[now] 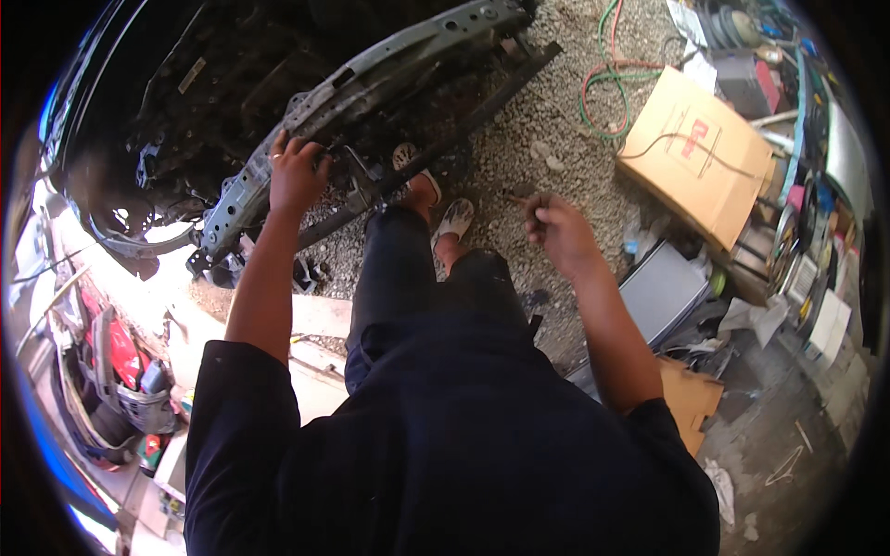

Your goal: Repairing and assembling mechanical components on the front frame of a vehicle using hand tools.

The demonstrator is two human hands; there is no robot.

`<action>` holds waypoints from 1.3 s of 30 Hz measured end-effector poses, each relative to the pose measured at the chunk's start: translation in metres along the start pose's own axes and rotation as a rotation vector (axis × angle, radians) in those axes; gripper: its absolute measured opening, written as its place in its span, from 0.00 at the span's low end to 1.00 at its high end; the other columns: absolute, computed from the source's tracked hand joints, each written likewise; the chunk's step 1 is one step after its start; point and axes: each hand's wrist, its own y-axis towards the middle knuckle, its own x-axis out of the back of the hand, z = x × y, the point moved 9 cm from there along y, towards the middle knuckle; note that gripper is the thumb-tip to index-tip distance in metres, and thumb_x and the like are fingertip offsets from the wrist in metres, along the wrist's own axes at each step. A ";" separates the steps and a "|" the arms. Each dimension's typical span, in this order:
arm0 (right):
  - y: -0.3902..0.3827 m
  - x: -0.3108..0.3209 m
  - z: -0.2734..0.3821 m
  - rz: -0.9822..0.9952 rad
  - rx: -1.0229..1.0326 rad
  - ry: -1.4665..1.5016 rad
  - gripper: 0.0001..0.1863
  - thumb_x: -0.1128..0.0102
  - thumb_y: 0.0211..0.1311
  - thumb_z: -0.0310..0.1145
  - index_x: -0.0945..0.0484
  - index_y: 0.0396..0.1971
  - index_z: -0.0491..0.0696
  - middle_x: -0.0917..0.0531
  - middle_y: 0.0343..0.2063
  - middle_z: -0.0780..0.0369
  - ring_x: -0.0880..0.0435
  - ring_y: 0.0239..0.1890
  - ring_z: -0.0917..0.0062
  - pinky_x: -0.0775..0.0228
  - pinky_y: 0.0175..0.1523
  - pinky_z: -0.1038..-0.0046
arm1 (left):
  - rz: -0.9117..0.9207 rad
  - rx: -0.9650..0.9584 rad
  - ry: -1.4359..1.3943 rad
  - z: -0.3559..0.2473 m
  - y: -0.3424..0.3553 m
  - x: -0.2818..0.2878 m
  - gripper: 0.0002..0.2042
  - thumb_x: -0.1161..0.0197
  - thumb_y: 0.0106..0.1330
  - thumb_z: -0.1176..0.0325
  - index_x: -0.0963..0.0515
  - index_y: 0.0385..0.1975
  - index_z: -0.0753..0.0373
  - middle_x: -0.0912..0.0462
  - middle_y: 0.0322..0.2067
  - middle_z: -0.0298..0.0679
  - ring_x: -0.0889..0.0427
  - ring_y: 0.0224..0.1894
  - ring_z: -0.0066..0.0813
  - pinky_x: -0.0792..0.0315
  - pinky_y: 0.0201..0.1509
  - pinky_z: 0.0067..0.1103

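Upper left: metal bar (324, 104) seemingly mounted. Our left fingers (295, 146) rest loosely there; our right fingers (540, 214) pinch a thin object (515, 197).

A large brown cardboard box (709, 190) lies flat with a thin dark cord (686, 137) across its top. Pale grey gravel (561, 107) covers the ground to the left of the box, and a red and green hose (640, 65) loops beside its upper left corner. Behind the box sits a grey case (737, 82) with a reddish end. Just below it are a flat silver-grey panel (663, 292) and crumpled white sheeting (760, 320); further below, dark, stained floor (783, 463) shows. Far left of the box, harsh white light washes over a jumbled heap (144, 408).
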 end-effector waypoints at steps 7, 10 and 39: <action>-0.020 0.053 -0.151 -0.209 -0.250 -0.059 0.12 0.46 0.74 0.26 0.21 0.53 0.43 0.16 0.38 0.61 0.18 0.33 0.75 0.23 0.37 0.71 | 0.106 -0.079 0.182 -0.016 0.008 -0.013 0.16 0.31 0.72 0.56 0.12 0.51 0.60 0.11 0.51 0.50 0.33 0.74 0.71 0.36 0.79 0.50; 0.009 0.020 -0.152 -0.131 -0.175 -0.229 0.12 0.47 0.75 0.25 0.19 0.52 0.42 0.16 0.35 0.61 0.18 0.31 0.77 0.25 0.33 0.72 | 0.097 -0.030 0.175 -0.022 0.007 -0.017 0.15 0.32 0.73 0.56 0.13 0.50 0.60 0.11 0.51 0.50 0.32 0.73 0.71 0.36 0.80 0.49; 0.136 -0.172 -0.110 0.132 0.271 -0.385 0.25 0.35 0.75 0.46 0.13 0.59 0.41 0.11 0.55 0.47 0.12 0.60 0.56 0.24 0.67 0.63 | 0.232 -0.553 0.316 -0.066 0.012 -0.034 0.17 0.26 0.68 0.61 0.18 0.47 0.68 0.26 0.62 0.58 0.31 0.70 0.67 0.31 0.73 0.51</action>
